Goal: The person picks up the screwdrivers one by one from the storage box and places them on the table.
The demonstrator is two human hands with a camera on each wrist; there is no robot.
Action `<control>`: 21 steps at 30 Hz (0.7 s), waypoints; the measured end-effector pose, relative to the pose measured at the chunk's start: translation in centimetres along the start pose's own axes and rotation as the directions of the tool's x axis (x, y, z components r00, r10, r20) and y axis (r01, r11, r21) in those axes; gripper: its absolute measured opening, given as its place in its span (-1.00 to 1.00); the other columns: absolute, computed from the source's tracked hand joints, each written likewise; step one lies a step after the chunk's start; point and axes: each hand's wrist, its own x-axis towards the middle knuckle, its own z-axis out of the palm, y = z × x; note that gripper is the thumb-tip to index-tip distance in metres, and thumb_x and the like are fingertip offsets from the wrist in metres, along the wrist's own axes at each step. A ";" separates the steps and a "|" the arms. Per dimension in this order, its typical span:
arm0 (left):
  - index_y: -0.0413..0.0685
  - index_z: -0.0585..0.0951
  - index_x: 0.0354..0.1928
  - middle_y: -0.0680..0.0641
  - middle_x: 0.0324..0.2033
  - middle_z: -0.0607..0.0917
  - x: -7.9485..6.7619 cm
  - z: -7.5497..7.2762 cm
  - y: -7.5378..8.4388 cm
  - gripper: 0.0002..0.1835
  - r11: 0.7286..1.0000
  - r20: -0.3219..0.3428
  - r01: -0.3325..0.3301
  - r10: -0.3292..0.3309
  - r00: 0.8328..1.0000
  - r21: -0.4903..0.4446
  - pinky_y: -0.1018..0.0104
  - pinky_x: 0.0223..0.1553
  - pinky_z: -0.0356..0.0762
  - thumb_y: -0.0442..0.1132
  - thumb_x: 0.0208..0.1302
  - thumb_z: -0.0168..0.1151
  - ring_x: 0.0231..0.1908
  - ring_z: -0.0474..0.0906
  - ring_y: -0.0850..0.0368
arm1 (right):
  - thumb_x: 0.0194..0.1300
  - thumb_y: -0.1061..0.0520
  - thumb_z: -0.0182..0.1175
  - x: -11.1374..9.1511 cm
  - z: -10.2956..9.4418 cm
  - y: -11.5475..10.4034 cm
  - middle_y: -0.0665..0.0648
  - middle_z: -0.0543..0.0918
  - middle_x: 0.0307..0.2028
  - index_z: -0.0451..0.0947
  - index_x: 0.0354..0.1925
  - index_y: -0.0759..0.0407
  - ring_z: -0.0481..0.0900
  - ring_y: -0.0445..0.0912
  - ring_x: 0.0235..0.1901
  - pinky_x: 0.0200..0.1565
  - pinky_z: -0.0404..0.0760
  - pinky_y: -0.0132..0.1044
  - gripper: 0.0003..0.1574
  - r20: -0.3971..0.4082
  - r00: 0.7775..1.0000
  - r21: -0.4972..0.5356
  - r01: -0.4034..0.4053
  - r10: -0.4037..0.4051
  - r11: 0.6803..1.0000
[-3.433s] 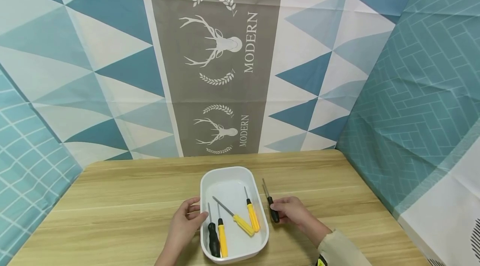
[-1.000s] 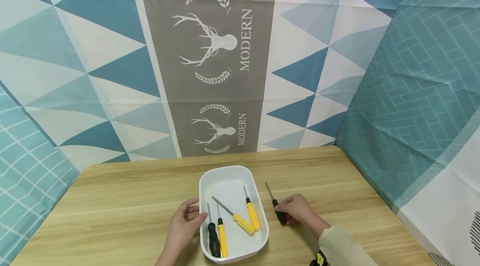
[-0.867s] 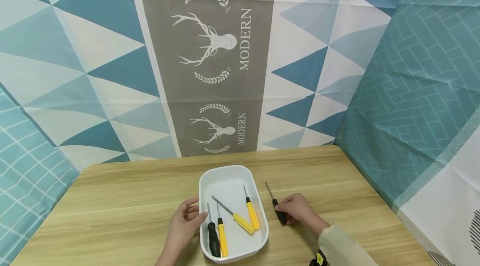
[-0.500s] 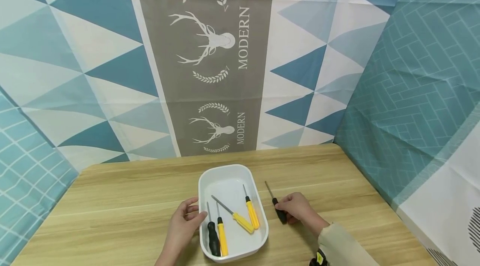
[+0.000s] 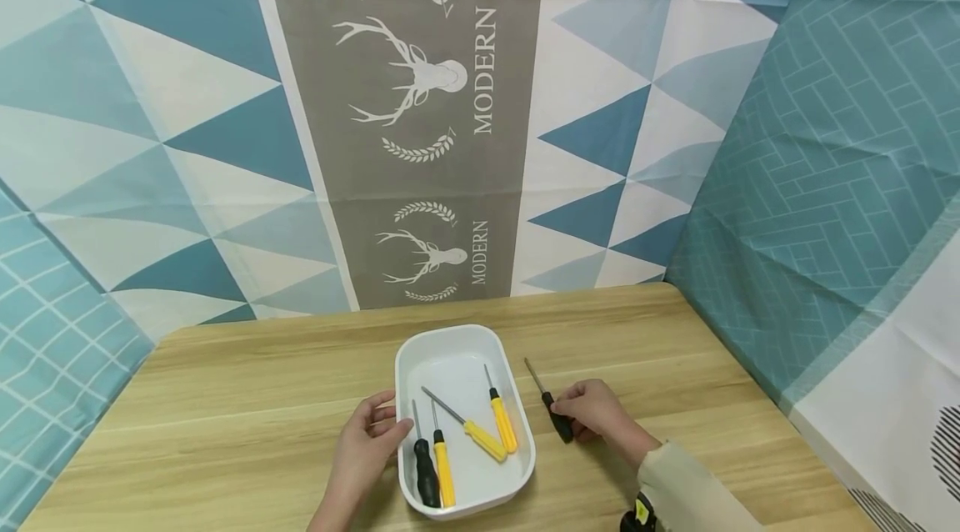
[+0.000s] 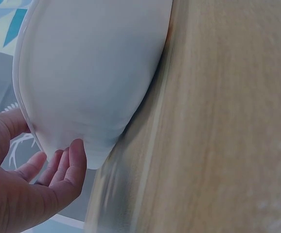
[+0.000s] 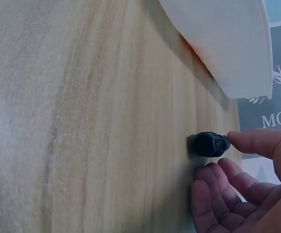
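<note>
In the left wrist view the tray is cut off at the top and shows only its outer wall; the left thumb's tip is lost behind the rim. The left hand grips that wall at lower centre of the head view, fingers slightly spread. The right hand pinches the loose screwdriver, lower right of centre, thumb and fingers nearly together on its handle; how firmly, I cannot tell. The right wrist view shows that handle end-on, hiding the shaft. The near edge of the surface and the right sleeve leave the frame at the bottom. A narrow strip separates tray and loose screwdriver; wide room lies lower left, less toward the right edge. The tray's black screwdriver and three yellow ones lie inside its rim.
</note>
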 end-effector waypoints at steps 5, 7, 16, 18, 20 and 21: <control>-0.17 0.39 0.20 -0.30 -0.01 0.56 0.1 0.0 0.0 -0.44 1.000 -0.006 0.000 0.000 1.000 0.002 0.37 -0.27 0.66 -0.29 0.14 0.29 -0.13 0.58 0.03 | 0.12 0.17 0.28 0.0 -0.4 -0.1 0.12 0.56 -0.48 0.58 -0.24 0.32 0.48 -0.12 -0.53 -0.54 0.52 -0.34 -0.74 0.012 1.000 0.027 0.009 -0.010 1.000; -0.18 0.39 0.20 -0.30 -0.02 0.56 0.1 0.0 0.0 -0.44 1.000 -0.004 0.001 -0.001 1.000 -0.001 0.37 -0.28 0.66 -0.30 0.14 0.29 -0.13 0.58 0.03 | 0.13 0.16 0.28 -0.1 -0.5 -0.2 0.11 0.55 -0.50 0.58 -0.22 0.32 0.46 -0.12 -0.53 -0.53 0.51 -0.34 -0.73 0.015 1.000 0.029 0.016 -0.016 0.999; -0.16 0.41 0.19 -0.29 -0.03 0.57 0.1 0.0 0.0 -0.44 1.000 -0.006 0.001 -0.001 1.000 -0.004 0.37 -0.27 0.66 -0.29 0.12 0.31 -0.13 0.59 0.03 | 0.09 0.06 0.34 -0.3 -0.8 -0.5 0.12 0.62 -0.33 0.56 -0.12 0.23 0.50 -0.08 -0.45 -0.51 0.52 -0.29 -0.60 0.013 1.000 -0.009 0.015 -0.015 1.000; -0.16 0.41 0.19 -0.29 -0.03 0.57 0.2 0.0 0.0 -0.44 1.000 -0.008 0.002 -0.002 1.000 -0.003 0.37 -0.27 0.66 -0.28 0.11 0.32 -0.13 0.59 0.03 | 0.07 0.04 0.35 -0.4 -0.9 -0.6 0.12 0.62 -0.29 0.55 -0.10 0.21 0.52 -0.08 -0.42 -0.51 0.53 -0.28 -0.56 0.014 1.000 -0.023 0.013 -0.013 1.000; -0.15 0.42 0.18 -0.28 -0.03 0.58 0.2 0.0 0.0 -0.44 1.000 -0.009 0.001 -0.001 1.000 0.001 0.37 -0.27 0.65 -0.28 0.11 0.32 -0.13 0.59 0.03 | 0.06 0.03 0.36 -0.4 -0.9 -0.6 0.12 0.62 -0.30 0.54 -0.10 0.21 0.51 -0.07 -0.41 -0.52 0.53 -0.27 -0.54 0.014 1.000 -0.027 0.009 -0.009 1.000; -0.15 0.42 0.18 -0.28 -0.04 0.58 0.2 0.0 0.0 -0.44 1.000 -0.010 0.000 0.000 1.000 0.002 0.37 -0.27 0.65 -0.28 0.11 0.33 -0.13 0.59 0.03 | 0.05 0.03 0.37 -0.4 -0.9 -0.7 0.12 0.61 -0.31 0.54 -0.10 0.21 0.51 -0.07 -0.42 -0.52 0.52 -0.27 -0.54 0.014 1.000 -0.026 0.008 -0.008 1.000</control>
